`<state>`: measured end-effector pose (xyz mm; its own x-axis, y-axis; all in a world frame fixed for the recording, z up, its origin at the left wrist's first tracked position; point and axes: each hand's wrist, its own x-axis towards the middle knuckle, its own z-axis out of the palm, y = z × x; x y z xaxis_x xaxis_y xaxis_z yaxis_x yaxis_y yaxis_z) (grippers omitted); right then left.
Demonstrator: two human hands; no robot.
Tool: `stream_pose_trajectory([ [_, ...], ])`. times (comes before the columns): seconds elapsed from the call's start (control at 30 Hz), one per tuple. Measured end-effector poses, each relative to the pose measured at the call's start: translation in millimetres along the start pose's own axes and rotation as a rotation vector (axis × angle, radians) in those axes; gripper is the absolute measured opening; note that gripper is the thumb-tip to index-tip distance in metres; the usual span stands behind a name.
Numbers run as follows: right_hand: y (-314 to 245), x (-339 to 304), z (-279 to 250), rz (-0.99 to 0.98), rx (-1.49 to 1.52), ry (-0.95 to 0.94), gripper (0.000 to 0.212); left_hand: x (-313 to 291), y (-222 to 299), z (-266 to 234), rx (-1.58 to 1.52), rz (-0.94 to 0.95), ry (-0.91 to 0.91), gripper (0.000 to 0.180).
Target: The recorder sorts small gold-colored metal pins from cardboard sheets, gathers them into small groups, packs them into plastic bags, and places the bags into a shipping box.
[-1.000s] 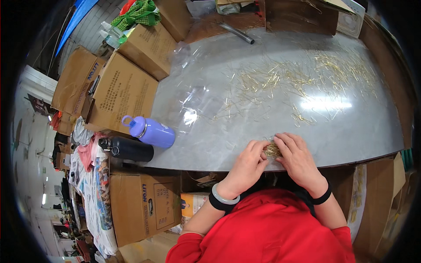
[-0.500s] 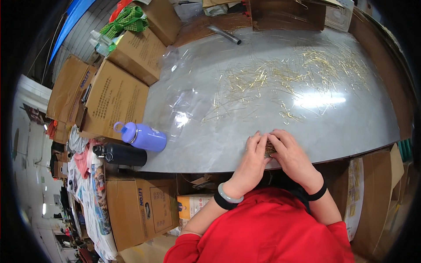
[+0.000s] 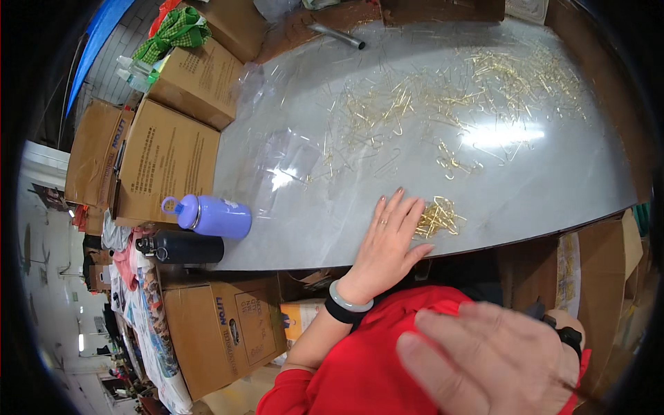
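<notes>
A small heap of gold-coloured wire hooks (image 3: 440, 218) lies near the front edge of the grey table (image 3: 332, 228). My left hand (image 3: 391, 238) rests flat on the tabletop at the left side of this heap, its fingers stretched out and its thumb apart. My right hand (image 3: 491, 360) is raised over my red shirt, away from the table and large in the picture. Motion blurs it, but its fingers look extended, with nothing visible in them. Farther back, many loose gold wire hooks (image 3: 394, 104) are scattered across the tabletop.
A purple bottle (image 3: 225, 218) and a black bottle (image 3: 187, 247) lie at the table's left edge, beside cardboard boxes (image 3: 166, 155). Clear plastic film (image 3: 287, 155) is spread near them. A metal tube (image 3: 339, 36) lies at the back. Cardboard walls (image 3: 602, 76) border the right side.
Both hands were together over a bundle at the table's edge. Now the right hand has lifted off toward the lower right, the left lies flat, and the heap of hooks is uncovered.
</notes>
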<state>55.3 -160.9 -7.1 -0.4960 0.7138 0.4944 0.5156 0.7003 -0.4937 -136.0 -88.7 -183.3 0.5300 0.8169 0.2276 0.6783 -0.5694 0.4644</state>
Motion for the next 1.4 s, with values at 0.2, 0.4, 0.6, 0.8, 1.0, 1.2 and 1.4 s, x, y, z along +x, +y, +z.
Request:
stream_pose_trajectory([
  [0.2,-5,-25,4,-0.122,-0.109,-0.025,0.041,8,18,8,0.033,-0.083,0.112,0.059],
  [0.4,-3,-38,-25,-0.266,-0.040,-0.304,0.054,5,12,15,0.003,-0.016,0.133,0.047],
  [0.6,91,-51,59,0.442,-0.234,-0.066,0.052,-5,4,12,-0.061,-0.036,0.124,0.055],
  [0.8,124,-55,104,0.318,-0.265,0.102,0.026,-4,-1,8,-0.059,0.002,0.090,0.059],
  [1.0,146,-45,104,0.203,-0.157,0.099,0.022,0,9,1,-0.018,0.041,0.058,0.059],
  [1.2,136,-49,100,0.338,0.011,0.244,0.023,1,8,9,0.063,0.034,0.044,0.062],
  [1.4,83,-50,30,0.239,0.303,0.485,0.016,-6,1,10,0.099,0.001,0.092,0.058],
])
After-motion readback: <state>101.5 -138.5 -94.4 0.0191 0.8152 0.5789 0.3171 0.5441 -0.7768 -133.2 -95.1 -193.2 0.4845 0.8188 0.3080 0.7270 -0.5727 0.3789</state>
